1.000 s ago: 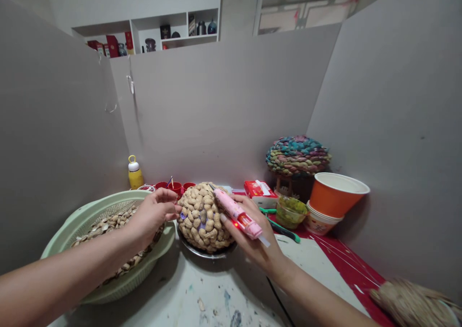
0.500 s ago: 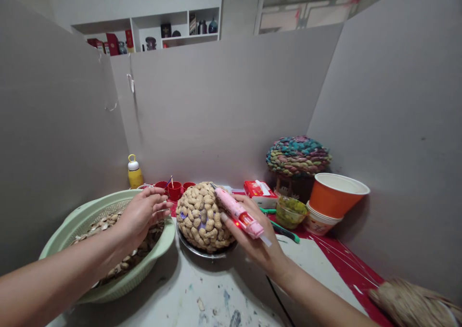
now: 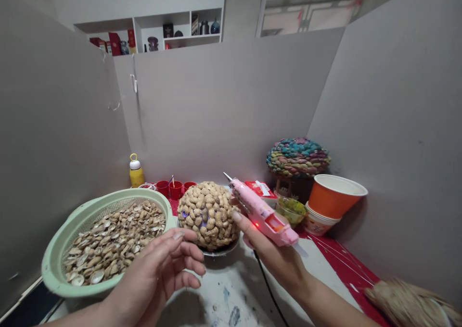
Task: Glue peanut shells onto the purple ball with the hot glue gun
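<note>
A pink hot glue gun (image 3: pixel 262 211) is in my right hand (image 3: pixel 274 255), its metal nozzle pointing up and left and a red light glowing on its side. Just left of it sits a dome covered in peanut shells (image 3: pixel 207 216), with small purple patches showing between the shells. The dome rests in a shallow metal dish (image 3: pixel 220 252). My left hand (image 3: pixel 166 264) hovers in front of the dome's lower left, fingers loosely curved and apart, holding nothing. Beside that hand stands a green colander (image 3: pixel 54 279) full of loose shell halves (image 3: pixel 111 240).
Red cups (image 3: pixel 175 190) and a yellow bottle (image 3: pixel 136 174) stand at the back left. A glass bowl (image 3: pixel 290 210), orange paper tub (image 3: pixel 334 194) and colourful braided stool (image 3: pixel 299 157) are at the right. A black cord (image 3: pixel 267 283) trails towards me. Grey partitions enclose the table.
My left hand has moved from over the colander to the right and nearer me. My right hand has drawn the glue gun off the dome, right and slightly down.
</note>
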{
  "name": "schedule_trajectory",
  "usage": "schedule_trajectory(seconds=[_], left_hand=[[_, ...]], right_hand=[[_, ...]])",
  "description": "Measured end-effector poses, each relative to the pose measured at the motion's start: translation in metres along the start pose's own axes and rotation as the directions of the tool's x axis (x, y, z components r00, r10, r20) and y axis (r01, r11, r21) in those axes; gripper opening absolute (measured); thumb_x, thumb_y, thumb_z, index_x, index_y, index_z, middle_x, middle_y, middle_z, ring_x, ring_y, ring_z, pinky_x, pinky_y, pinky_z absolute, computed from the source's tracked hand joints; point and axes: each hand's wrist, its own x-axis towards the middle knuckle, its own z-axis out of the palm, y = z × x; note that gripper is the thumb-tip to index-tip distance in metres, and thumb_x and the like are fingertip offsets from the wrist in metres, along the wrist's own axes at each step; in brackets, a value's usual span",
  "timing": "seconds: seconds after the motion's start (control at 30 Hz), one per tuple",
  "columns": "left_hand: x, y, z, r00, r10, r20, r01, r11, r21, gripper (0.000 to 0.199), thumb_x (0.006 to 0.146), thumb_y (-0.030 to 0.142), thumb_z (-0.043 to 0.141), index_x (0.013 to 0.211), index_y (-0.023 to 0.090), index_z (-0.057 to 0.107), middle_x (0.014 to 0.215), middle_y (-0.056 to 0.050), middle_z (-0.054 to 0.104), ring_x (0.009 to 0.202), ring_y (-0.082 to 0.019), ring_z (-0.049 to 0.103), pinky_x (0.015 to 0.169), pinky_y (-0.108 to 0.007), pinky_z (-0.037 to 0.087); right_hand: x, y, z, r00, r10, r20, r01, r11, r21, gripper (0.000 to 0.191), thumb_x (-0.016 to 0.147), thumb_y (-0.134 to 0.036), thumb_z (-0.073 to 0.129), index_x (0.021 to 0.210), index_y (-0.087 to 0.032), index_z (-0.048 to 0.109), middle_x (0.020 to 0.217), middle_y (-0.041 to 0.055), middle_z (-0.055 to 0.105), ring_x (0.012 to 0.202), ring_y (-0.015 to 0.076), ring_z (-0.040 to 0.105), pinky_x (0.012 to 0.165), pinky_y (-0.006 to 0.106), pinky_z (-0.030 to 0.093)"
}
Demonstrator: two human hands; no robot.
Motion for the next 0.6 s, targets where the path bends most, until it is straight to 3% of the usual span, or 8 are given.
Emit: schedule_trajectory(seconds=[0.1,0.2,0.33,0.4,0.6], left_hand=[[0.004,-0.004,0.005,0.999,-0.009,0.036,0.011,0.998,-0.060,0.036,0.077,0.044,0.069,0.098,0.014,0.069,0.087,-0.010,0.068,0.075,-0.017,0.064,0.066,-0.028,0.051],[0.006,-0.007,0.009,0.998,-0.009,0.062,0.013,0.998,-0.064,0.035,0.075,0.042,0.073,0.096,0.015,0.068,0.086,-0.008,0.068,0.075,-0.016,0.064,0.065,-0.027,0.050],[0.011,-0.022,0.001,0.994,-0.045,0.098,0.034,0.994,0.108,0.030,0.063,0.034,0.084,0.076,0.015,0.063,0.062,0.001,0.060,0.054,-0.009,0.054,0.057,-0.023,0.045],[0.014,-0.034,-0.009,0.988,-0.060,0.142,0.024,0.971,0.239,0.038,0.058,0.041,0.085,0.070,0.015,0.059,0.052,0.004,0.052,0.045,-0.007,0.045,0.051,-0.022,0.039],[0.021,-0.060,-0.024,0.974,-0.058,0.217,-0.053,0.880,0.472,0.053,0.063,0.065,0.073,0.071,0.017,0.052,0.056,0.005,0.043,0.049,-0.006,0.029,0.049,-0.023,0.022]], right_hand=[[-0.006,-0.014,0.001,0.990,0.082,0.117,-0.101,0.980,0.169,0.025,0.084,-0.043,0.063,0.093,-0.021,0.068,0.093,0.0056,0.072,0.082,0.0217,0.068,0.075,0.032,0.058],[-0.010,-0.022,0.002,0.976,0.086,0.198,-0.134,0.960,0.245,0.023,0.084,-0.041,0.063,0.093,-0.021,0.069,0.090,0.0046,0.073,0.084,0.0213,0.068,0.078,0.032,0.058],[-0.011,-0.023,-0.001,0.988,0.071,0.139,-0.100,0.972,0.214,0.020,0.083,-0.042,0.065,0.080,-0.022,0.069,0.064,0.0013,0.066,0.077,0.0228,0.067,0.073,0.034,0.058],[-0.011,-0.022,-0.003,0.991,0.085,0.100,-0.101,0.981,0.166,0.023,0.081,-0.044,0.066,0.074,-0.022,0.068,0.050,-0.0010,0.056,0.068,0.0233,0.065,0.067,0.034,0.058],[-0.010,-0.011,-0.004,0.994,0.099,0.042,-0.101,0.993,0.053,0.028,0.080,-0.048,0.065,0.084,-0.021,0.070,0.058,0.0008,0.060,0.056,0.0191,0.058,0.053,0.031,0.052]])
